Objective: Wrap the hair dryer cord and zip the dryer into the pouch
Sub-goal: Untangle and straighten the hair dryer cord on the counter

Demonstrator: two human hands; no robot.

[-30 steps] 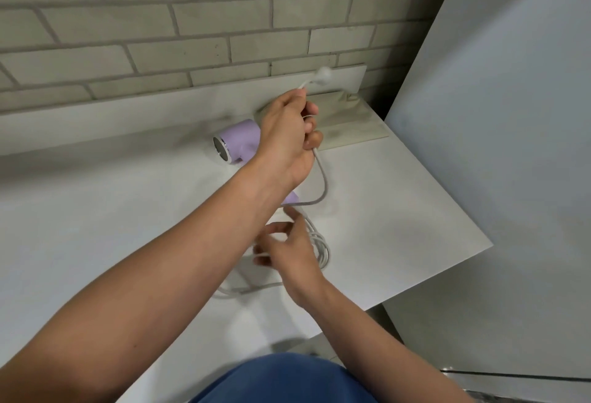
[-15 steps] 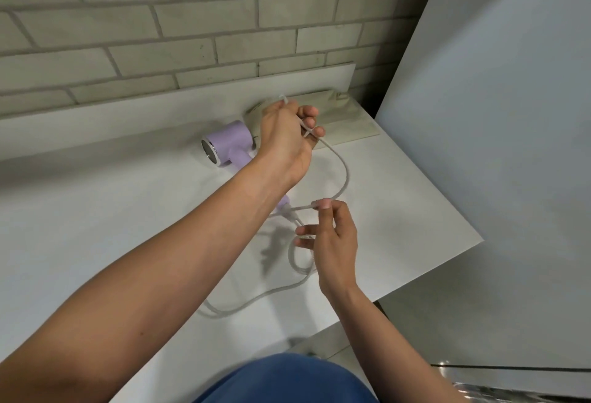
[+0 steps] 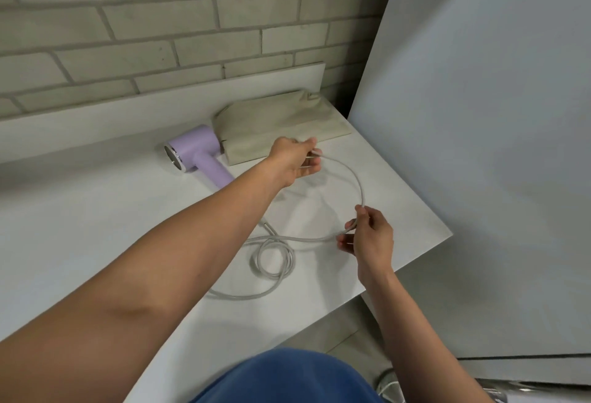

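1. Cord (image 3: 303, 239) was the thing in hand, and only partly gathered; nearest the person, a small loose coil and a wider sweep of it lay flat on the white counter (image 3: 96, 226), untied.
2. Right hand (image 3: 372, 239), near the counter's right edge, pinched the cord between thumb and curled fingertips; from that pinch an open arc ran away toward the other hand.
3. Left hand (image 3: 292, 162), farther out, had its fingers curled round the far end of that arc; whether the plug sat inside the fist could not be told.
4. Judged from this, the step was the wrapping, and early in it; the next move called for laying even loops into one hand while the other fed slack up off the counter, without snagging the loose coil.
5. Dryer (image 3: 195, 153) lay on its side beyond the left forearm; its barrel ran from near-left to far-right, shiny end facing left and toward the person; its handle pointed near-right and passed under the forearm, so where the cord left it was hidden.
6. Pouch (image 3: 281, 124), beige and flat, lay just behind the dryer by the back ledge, its long side running left to right; whether its zip was open could not be told; the packing was not yet begun.
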